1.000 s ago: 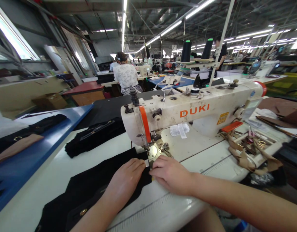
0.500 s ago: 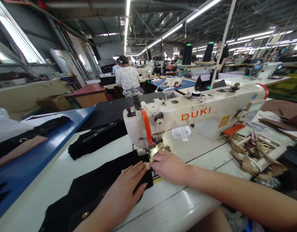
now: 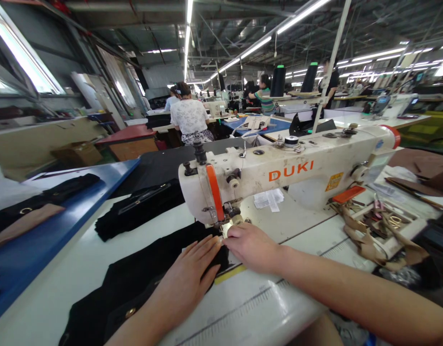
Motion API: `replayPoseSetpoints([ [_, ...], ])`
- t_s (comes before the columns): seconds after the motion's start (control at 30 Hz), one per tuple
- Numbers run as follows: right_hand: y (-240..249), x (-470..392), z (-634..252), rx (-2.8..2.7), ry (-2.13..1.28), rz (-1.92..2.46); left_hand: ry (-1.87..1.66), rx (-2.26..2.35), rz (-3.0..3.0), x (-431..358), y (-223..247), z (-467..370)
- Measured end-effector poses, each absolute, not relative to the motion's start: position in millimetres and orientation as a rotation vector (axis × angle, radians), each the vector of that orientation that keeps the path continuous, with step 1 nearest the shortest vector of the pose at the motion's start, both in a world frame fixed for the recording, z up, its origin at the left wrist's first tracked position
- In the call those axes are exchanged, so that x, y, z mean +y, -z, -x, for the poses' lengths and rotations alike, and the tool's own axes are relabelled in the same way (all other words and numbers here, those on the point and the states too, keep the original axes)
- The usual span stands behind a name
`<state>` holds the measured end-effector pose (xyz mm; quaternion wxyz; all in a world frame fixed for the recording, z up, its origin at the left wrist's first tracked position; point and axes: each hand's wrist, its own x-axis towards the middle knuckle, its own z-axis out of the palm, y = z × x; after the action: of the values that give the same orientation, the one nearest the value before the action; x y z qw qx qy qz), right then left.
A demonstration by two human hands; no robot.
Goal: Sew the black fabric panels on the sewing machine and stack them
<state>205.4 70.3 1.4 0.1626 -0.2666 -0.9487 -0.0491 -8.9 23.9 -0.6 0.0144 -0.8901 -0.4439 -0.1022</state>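
Observation:
A long piece of black fabric (image 3: 145, 262) with a brass eyelet (image 3: 130, 313) lies across the white table, its far right end under the needle area of a white DUKI sewing machine (image 3: 257, 173). My left hand (image 3: 189, 274) rests flat on the fabric, fingers stretched toward the presser foot and thumb apart. Close against its fingertips, my right hand (image 3: 250, 247) is closed, its fingers bent together just in front of the needle. A sliver of a small white strip (image 3: 220, 241) shows between the two hands; most of it is hidden by the fingers.
Another folded black piece (image 3: 138, 206) lies behind the fabric. At right is a tray (image 3: 390, 230) with brown scraps and gold rings. A blue table (image 3: 73, 211) adjoins at left. Thread cones (image 3: 278, 80) stand behind the machine, and a person in a white top (image 3: 189, 117) sits farther back.
The black fabric's near right edge has shifted away from me, toward the machine, baring more of a yellow strip on the table. Both hands keep nearly the same pose. The view has shifted slightly.

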Motion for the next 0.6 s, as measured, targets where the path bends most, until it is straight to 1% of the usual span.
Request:
replayPoseSetpoints([
  [0.17, -1, 72, -205, -2.7, 0.183, 0.795, 0.334, -1.366, 2.778, 31, 1, 9],
  [0.6, 5, 75, -205, -2.687, 0.133, 0.827, 0.386, -1.336, 2.792, 36, 4, 11],
])
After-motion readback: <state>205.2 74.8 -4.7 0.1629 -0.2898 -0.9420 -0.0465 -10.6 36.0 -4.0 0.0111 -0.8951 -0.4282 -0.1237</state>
